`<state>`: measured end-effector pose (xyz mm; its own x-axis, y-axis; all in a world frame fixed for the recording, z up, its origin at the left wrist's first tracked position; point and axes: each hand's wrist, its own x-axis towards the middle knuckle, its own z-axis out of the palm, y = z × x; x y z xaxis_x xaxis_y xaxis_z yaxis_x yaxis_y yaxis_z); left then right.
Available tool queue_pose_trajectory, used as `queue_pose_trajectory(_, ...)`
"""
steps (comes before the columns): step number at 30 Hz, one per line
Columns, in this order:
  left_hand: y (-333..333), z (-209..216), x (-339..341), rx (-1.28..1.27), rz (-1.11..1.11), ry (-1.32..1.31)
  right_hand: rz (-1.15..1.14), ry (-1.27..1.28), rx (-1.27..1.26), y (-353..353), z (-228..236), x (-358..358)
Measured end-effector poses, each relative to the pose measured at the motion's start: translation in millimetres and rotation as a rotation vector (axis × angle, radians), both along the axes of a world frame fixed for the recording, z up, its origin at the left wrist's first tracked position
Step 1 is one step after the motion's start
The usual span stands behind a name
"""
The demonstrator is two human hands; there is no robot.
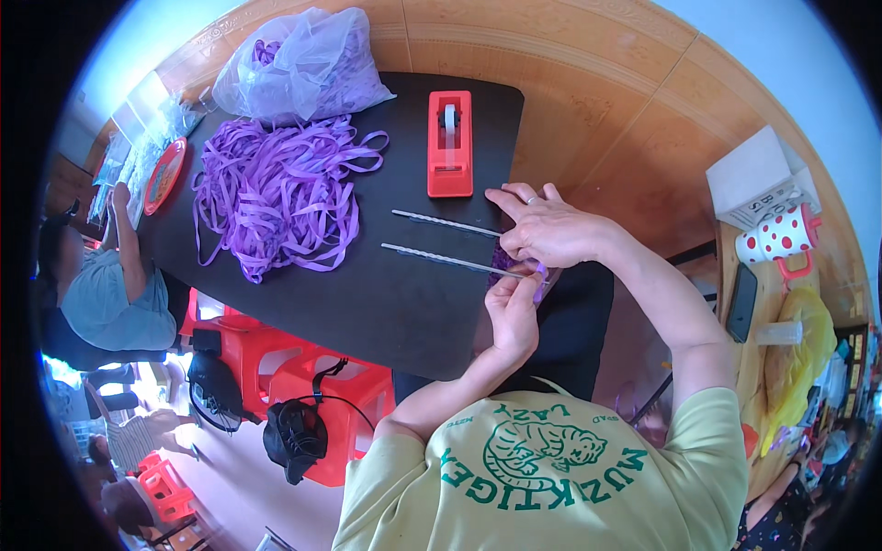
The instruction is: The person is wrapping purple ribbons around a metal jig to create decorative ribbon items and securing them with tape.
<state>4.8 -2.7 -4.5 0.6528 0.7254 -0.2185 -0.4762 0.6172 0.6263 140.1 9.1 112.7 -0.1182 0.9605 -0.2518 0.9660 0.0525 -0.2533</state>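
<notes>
At the right edge of the dark table (432,321), a purple ribbon piece (541,273) is pinched between the closed thumb and fingers of the left hand (514,317). The end of the upper of two twisted rods (441,258) is hidden by the right hand (556,227); its upper fingers are spread, but whether something is gripped cannot be told. Just beyond them, a red tape dispenser (451,158) is placed. To the left, much space is occupied by a ribbon heap (280,197), with a filled plastic bag (308,73) behind it. Below, a black bag (294,441) is seen by a red stool (367,381).
</notes>
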Motion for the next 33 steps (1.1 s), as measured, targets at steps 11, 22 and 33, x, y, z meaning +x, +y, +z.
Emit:
queue_pose_trajectory(11, -1.3, 4.0, -0.4, -0.006, -0.008, 0.008, -0.045, 0.297, 0.171, -28.7, -5.7, 16.2)
queue_pose_trajectory(22, 0.7, 4.9, -2.2, -0.001, -0.024, 0.007, -0.162, 0.693, 0.416, -68.3, -55.1, 33.4)
queue_pose_trajectory(33, -0.7, 21.9, -3.2, -0.001, -0.027, 0.059, -0.684, 1.376, 0.457, -98.0, -100.7, 1.1)
